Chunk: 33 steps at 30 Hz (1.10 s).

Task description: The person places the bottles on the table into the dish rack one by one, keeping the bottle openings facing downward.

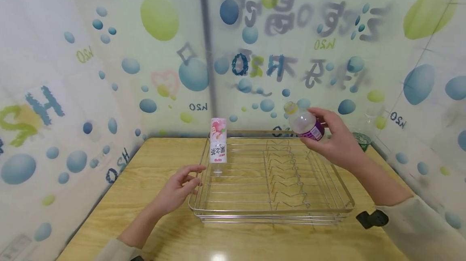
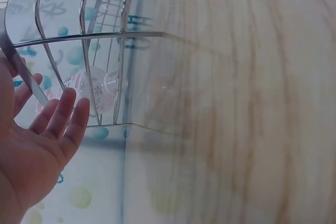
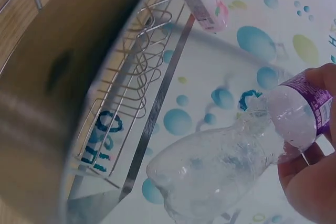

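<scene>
Nearest the camera, we are noting a pale right sleeve [image 1: 418, 226], right of the wire rack [image 1: 269, 211]. Near the rack's back right part, the right hand [image 1: 336, 141] is gripping a raised, tilted purple-labelled bottle [image 1: 303, 122], fingers curling round it. Beside the rack's left rim, the left hand [image 1: 176, 192] is holding nothing, fingers loosely parted; we cannot tell contact. Inside the rack's left side, a pink-and-white bottle [image 1: 218, 141] is pointing neck-down.

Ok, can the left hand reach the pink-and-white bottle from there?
Probably yes: the left hand is empty and near; the rack's wall stands between it and the bottle, but the way over looks free.
</scene>
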Available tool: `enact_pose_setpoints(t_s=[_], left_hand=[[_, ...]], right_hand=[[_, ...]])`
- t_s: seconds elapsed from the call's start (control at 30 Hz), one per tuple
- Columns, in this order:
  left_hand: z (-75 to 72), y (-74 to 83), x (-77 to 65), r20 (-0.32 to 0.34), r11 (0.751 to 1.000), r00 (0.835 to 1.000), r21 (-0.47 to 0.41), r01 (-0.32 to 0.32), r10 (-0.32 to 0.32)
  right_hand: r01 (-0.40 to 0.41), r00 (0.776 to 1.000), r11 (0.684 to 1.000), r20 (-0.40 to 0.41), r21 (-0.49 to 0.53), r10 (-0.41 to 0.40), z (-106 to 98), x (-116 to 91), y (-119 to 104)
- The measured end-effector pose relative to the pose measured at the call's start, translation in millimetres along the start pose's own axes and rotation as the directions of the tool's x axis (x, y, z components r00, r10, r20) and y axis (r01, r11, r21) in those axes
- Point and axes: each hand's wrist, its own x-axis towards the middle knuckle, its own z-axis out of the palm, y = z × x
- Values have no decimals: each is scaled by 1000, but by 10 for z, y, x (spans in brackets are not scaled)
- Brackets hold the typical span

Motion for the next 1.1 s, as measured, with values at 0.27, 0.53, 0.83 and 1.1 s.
enact_pose_setpoints(t_s=[0.27,0.53,0.83,1.1], left_hand=[[-61,89,44,-58,985,997,169,-39,50],[-48,375,237,-140,960,976,250,-128,167],[340,906,569,59,991,991,-50,-121,124],[650,1043,697,120,989,985,-97,-110,122]], right_hand=[[63,994,996,88,-58,-58,198,65,-214],[206,972,960,150,-189,-180,425,14,-231],[352,932,879,204,-323,-298,624,-69,-309],[360,925,878,242,-315,-292,699,-123,-368]])
